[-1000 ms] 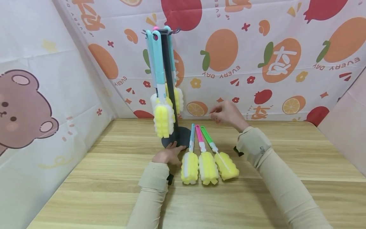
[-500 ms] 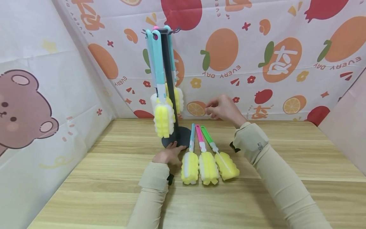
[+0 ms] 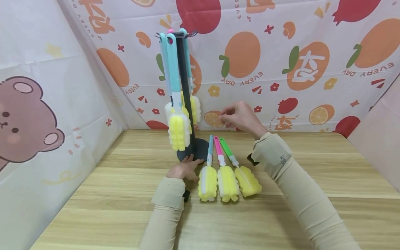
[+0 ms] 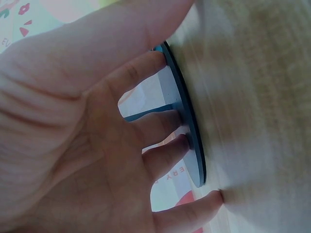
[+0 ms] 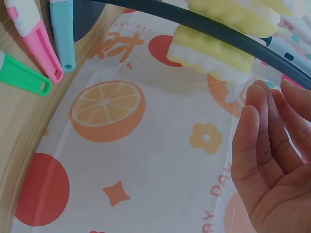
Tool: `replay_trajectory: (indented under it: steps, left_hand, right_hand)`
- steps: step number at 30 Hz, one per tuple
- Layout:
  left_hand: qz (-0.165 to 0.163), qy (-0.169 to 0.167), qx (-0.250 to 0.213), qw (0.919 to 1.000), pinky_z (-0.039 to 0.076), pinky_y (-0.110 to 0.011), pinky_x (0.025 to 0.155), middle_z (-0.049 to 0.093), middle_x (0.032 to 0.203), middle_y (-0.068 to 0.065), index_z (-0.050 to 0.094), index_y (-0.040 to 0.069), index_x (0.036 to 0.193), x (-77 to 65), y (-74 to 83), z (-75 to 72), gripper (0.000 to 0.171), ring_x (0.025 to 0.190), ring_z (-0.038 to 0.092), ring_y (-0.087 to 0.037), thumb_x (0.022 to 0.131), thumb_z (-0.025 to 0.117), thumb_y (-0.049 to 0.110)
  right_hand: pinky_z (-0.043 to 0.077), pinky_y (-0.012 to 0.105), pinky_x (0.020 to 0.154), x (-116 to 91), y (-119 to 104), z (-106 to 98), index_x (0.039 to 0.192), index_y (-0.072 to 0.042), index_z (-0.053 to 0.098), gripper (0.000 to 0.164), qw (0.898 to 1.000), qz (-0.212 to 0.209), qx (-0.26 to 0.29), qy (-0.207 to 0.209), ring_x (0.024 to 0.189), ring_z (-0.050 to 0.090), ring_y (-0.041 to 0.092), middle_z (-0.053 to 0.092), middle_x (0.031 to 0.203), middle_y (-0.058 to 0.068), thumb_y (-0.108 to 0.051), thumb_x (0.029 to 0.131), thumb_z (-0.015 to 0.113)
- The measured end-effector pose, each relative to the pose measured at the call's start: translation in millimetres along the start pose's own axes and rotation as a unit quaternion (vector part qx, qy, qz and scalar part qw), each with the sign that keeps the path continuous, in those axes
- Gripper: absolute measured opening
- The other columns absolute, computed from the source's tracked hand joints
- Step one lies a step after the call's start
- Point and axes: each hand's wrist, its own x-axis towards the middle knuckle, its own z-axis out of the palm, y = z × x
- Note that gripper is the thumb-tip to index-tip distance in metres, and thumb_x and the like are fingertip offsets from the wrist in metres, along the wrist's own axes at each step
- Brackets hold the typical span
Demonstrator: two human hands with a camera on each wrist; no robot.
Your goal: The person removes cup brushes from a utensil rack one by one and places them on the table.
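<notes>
I'd steady the base (image 3: 201, 148) of the stand (image 3: 186, 93) with the left hand (image 3: 182, 169), fingers spread, gripping nothing, and guide the right hand (image 3: 243, 117), empty, loosely bent, clear of the stand's brushes (image 3: 175, 86).

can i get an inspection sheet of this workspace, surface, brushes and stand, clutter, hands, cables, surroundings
Surface: wood-grain table
Job's things: dark stand upright, hanging brushes at its top; blue-handled brush, pink-handled brush and green-handled brush lying on the table
Clutter: nothing seen
Hands: left hand touches the stand's base; right hand raised, holding nothing visible
Cables: nothing seen
Surroundings: fruit-print cloth behind, bear-print cloth at left
</notes>
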Motion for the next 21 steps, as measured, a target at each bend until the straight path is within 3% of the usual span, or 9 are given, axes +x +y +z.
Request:
replay_trajectory:
  steps: [7, 14, 21]
  left_hand:
    - [-0.003, 0.0, 0.001, 1.0, 0.027, -0.057, 0.115, 0.014, 0.167, -0.021, 0.04, 0.017, 0.157, -1.5, 0.4, 0.0, 0.074, 0.153, 0.011, -0.038, 0.092, 0.074, 0.012]
    - [-0.001, 0.003, 0.007, 1.0, 0.026, -0.057, 0.115, 0.014, 0.166, -0.023, 0.04, 0.016, 0.157, -1.6, 0.6, -1.1, 0.074, 0.153, 0.011, -0.039, 0.091, 0.074, 0.011]
    - [-0.002, 0.001, 0.003, 1.0, 0.026, -0.057, 0.115, 0.014, 0.166, -0.022, 0.041, 0.016, 0.157, -1.3, 0.6, -0.3, 0.074, 0.153, 0.011, -0.039, 0.091, 0.075, 0.012]
  right_hand:
    - [0.054, 0.028, 0.058, 1.5, -5.5, 1.6, 0.105, 0.002, 0.077, 0.018, 1.0, -0.008, 0.007, 0.003, 0.07, 0.068, 0.024, 0.074, 0.088, 0.013, -0.012, 0.095, 0.072]
    - [0.059, 0.039, 0.071, 3.3, -13.1, 4.9, 0.107, 0.004, 0.077, 0.019, 0.999, -0.024, 0.032, -0.001, 0.069, 0.07, 0.023, 0.074, 0.089, 0.015, -0.009, 0.095, 0.07]
    - [0.059, 0.033, 0.067, 3.7, -19.6, 7.4, 0.106, 0.005, 0.077, 0.018, 0.999, -0.035, 0.042, -0.001, 0.074, 0.07, 0.033, 0.073, 0.088, 0.015, -0.008, 0.095, 0.071]
